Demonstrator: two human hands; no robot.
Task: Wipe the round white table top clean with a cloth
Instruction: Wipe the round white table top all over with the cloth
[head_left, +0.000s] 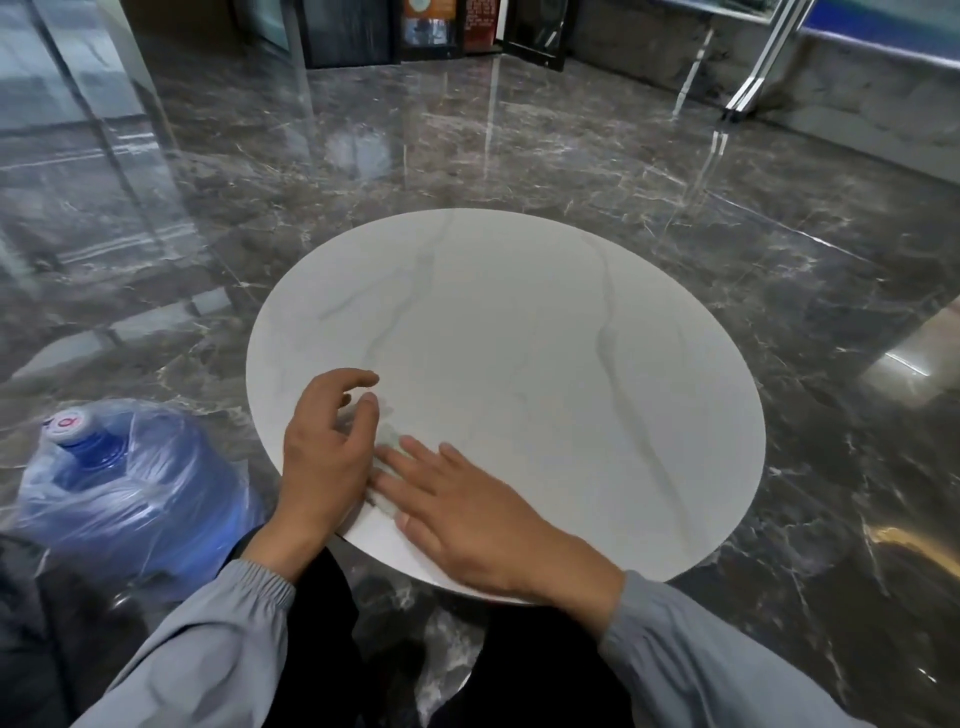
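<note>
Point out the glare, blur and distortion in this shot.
Head view: bright streaky reflections glare off the polished floor; the table top is evenly lit, without glare; the left hand is blurred at its fingers, and the cloth beside them looks smeared; wide-angle distortion tilts straight lines near the picture's edges.

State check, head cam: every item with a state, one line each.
Table top: cloth lies near its left front edge.
Cloth: crumpled, under both hands.
Left hand: fingers loosely curved over cloth, grip unclear.
Right hand: fingers straight, pressing cloth.
Water jug: on floor, capped, plastic-wrapped.
</note>
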